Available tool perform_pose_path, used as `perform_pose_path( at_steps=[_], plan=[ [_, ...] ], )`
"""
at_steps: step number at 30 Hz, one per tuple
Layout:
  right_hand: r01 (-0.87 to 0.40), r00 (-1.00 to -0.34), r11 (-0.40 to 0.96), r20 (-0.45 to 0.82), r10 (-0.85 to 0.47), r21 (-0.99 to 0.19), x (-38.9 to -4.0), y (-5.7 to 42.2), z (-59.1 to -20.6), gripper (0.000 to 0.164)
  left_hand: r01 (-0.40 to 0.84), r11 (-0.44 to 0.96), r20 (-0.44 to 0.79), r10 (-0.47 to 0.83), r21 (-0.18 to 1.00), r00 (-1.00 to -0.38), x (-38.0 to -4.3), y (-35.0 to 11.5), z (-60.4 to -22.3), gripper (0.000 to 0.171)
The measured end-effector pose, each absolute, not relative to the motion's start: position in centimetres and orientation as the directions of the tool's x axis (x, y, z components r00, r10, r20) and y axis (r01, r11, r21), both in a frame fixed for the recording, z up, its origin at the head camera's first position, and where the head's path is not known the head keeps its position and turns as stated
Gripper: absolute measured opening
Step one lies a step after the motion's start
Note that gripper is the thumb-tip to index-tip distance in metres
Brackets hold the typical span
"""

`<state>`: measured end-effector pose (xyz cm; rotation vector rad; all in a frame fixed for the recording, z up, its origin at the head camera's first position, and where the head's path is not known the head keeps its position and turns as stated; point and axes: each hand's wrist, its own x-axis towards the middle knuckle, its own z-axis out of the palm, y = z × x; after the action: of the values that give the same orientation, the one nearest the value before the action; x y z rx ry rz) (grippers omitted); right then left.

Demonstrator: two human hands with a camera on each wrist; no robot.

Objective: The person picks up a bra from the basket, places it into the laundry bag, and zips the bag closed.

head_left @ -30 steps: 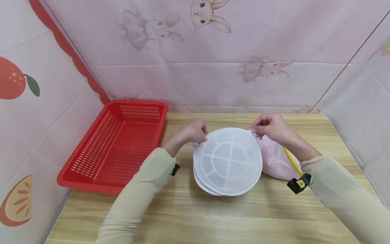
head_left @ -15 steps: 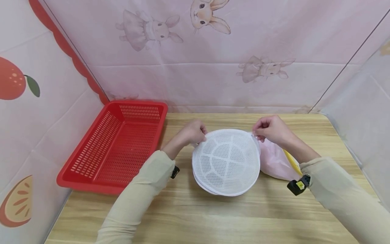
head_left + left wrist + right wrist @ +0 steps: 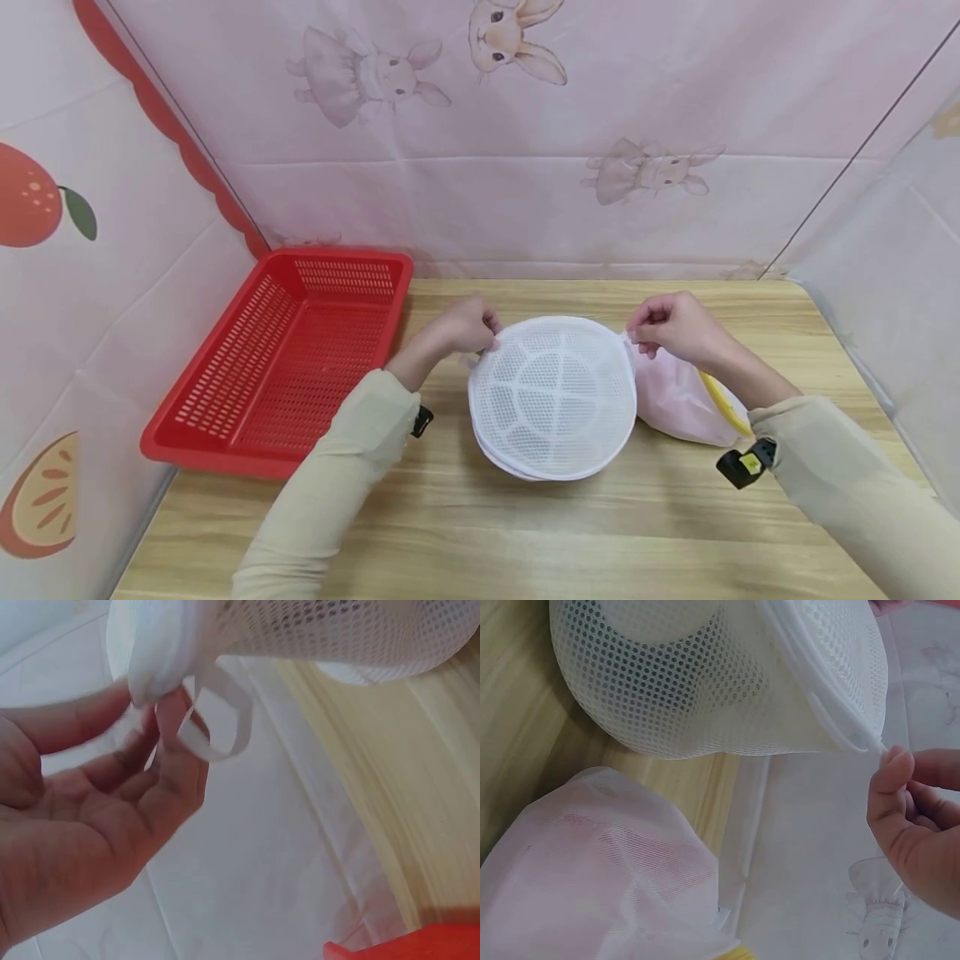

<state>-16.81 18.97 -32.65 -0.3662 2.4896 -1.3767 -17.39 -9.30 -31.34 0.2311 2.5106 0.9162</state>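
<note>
A round white mesh laundry bag (image 3: 553, 400) with a piped rim is held up between both hands in the head view. My left hand (image 3: 467, 325) pinches the rim at its upper left, with thumb and fingertips on the edge. A thin white strap loop (image 3: 229, 724) hangs beside those fingers in the left wrist view. On the other side, my right hand (image 3: 675, 323) pinches the bag's upper right edge. From the right wrist, the mesh side wall (image 3: 652, 690) shows, drawn to a point at the right thumb and finger.
A pink mesh bag (image 3: 682, 400) with yellow trim (image 3: 723, 402) lies on the wooden table (image 3: 525, 542), just right of the white bag. At the left stands a red slotted plastic basket (image 3: 225, 457). A printed pink backdrop (image 3: 480, 208) rises behind the table.
The white bag has shifted slightly left, and its top face has turned a little. My left hand has moved slightly left with it; my right hand has moved slightly right and down.
</note>
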Motion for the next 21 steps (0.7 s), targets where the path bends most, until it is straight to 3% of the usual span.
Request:
perform_pose_path(
  at_steps=[6,12,21],
  plan=[
    [-0.128,-0.926,0.488,-0.072,-0.37,-0.864,-17.0,18.8,-32.5,0.01,-0.043,0.706,-0.418,0.368,0.707,-0.83,-17.8,-9.4,-30.9,0.008],
    [-0.147,-0.925,0.509,-0.064,-0.375,-0.848,-17.1,18.2,-32.0,0.006,-0.093,0.649,-0.412,0.359,0.755,-0.837,-18.3,-9.1,-30.7,0.012],
    [-0.175,-0.924,0.525,-0.046,-0.381,-0.833,-17.6,17.3,-31.4,0.005,-0.003,0.727,-0.39,0.366,0.687,-0.845,-19.0,-7.6,-29.4,0.009]
  ],
)
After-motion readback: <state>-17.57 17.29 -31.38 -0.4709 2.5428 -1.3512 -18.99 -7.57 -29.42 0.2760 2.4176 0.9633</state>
